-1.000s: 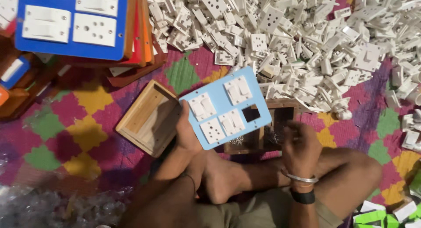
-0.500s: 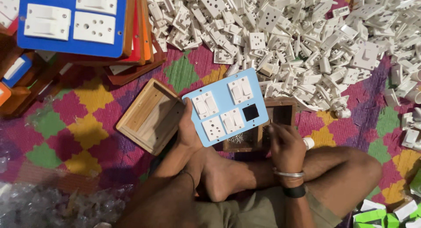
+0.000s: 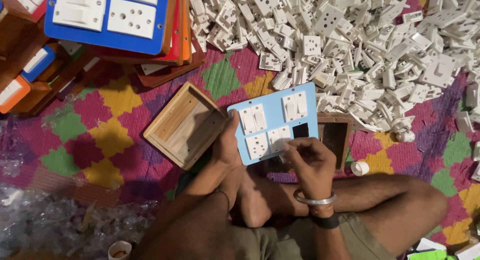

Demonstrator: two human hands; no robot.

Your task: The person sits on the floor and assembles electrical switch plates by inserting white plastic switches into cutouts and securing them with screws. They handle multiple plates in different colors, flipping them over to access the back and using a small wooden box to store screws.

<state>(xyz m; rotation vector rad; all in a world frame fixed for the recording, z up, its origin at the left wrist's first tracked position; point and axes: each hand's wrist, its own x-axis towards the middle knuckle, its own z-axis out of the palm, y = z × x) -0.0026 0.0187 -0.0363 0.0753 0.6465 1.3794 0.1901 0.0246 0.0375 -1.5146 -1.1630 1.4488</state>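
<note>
My left hand point(image 3: 227, 145) grips the lower left edge of a light blue switch plate point(image 3: 275, 121) fitted with white switches and a socket; one square opening near its lower right is empty. My right hand point(image 3: 310, 157) rests at the plate's lower edge, fingertips pinched on a white switch part beside the empty opening. The plate lies over a dark wooden box point(image 3: 336, 137), which it partly hides. I sit cross-legged behind it, with a metal bangle on the right wrist.
An open light wooden box point(image 3: 185, 125) lies left of the plate. A large heap of white switches and sockets point(image 3: 360, 45) fills the top right. Stacked coloured plates point(image 3: 107, 17) sit top left. Clear plastic wrappers point(image 3: 55, 220) lie bottom left on the patterned mat.
My right hand has moved up and left from below the dark box to the plate's lower edge. The plate has tilted slightly and stays in my left hand.
</note>
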